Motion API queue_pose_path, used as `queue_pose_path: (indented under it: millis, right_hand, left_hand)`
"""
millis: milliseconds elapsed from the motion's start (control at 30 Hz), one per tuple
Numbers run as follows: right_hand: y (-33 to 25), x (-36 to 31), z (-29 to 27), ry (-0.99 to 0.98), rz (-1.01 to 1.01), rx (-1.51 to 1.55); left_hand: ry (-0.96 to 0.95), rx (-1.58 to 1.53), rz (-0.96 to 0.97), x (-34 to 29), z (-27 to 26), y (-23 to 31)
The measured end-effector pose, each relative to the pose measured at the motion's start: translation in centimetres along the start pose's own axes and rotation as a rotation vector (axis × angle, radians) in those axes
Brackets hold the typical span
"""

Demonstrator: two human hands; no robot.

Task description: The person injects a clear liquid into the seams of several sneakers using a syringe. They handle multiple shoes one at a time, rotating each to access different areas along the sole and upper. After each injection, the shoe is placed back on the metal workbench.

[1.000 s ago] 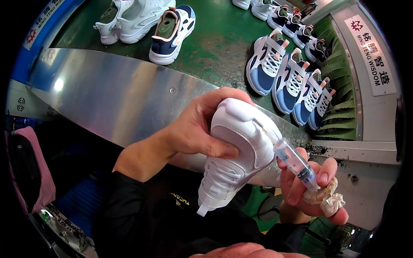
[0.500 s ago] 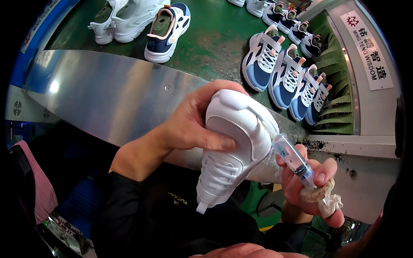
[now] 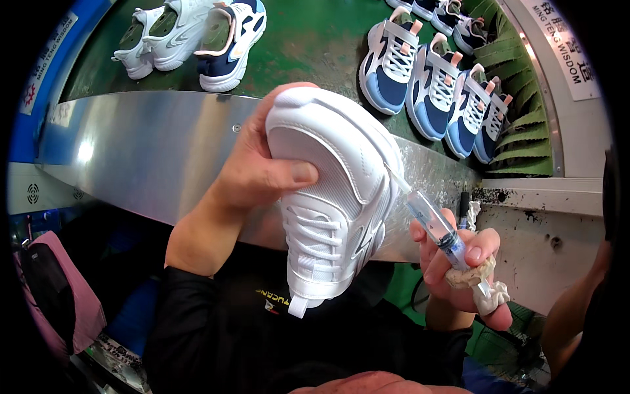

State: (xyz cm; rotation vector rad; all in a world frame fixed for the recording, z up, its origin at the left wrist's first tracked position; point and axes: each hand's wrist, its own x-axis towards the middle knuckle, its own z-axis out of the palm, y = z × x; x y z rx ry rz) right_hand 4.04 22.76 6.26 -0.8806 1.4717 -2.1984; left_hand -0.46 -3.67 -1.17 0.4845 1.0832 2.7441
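Observation:
A white lace-up sneaker (image 3: 328,171) is held up by my left hand (image 3: 252,167), toe away from me and pull tab toward me. My left thumb presses on its mesh upper, while the other fingers are hidden behind the shoe. In my right hand (image 3: 459,269) is a clear plastic syringe (image 3: 436,226), held between thumb and fingers. Its thin tip meets the seam between the sneaker's upper and sole on the right side. A crumpled cream-coloured wad (image 3: 482,282) wraps the syringe's rear end by my right fingers.
Several navy, white and light-blue sneakers (image 3: 426,92) stand along the right of the green surface (image 3: 302,46). White sneakers (image 3: 154,39) and one navy shoe (image 3: 230,46) stand far left. A metal edge plate (image 3: 157,138) borders it. Green strip flaps (image 3: 525,131) hang at right.
My left hand has moved the sneaker left and somewhat up in the view. The syringe has shifted left too, its tip still at the sole seam. The shoes on the surface appear shifted.

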Motion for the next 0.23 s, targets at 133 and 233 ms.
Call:
queue_pose_path:
  millis: [133,233]
  right_hand:
    - [0.8,-0.7,-0.8,-0.006,-0.01,0.021]
    - [1.5,-1.4,-1.5,-0.021,-0.03,0.044]
  left_hand:
    - [0.131,0.091,-0.045,0.1,0.5,0.1]
    - [0.107,-0.069,-0.014,0.2,0.3,0.0]
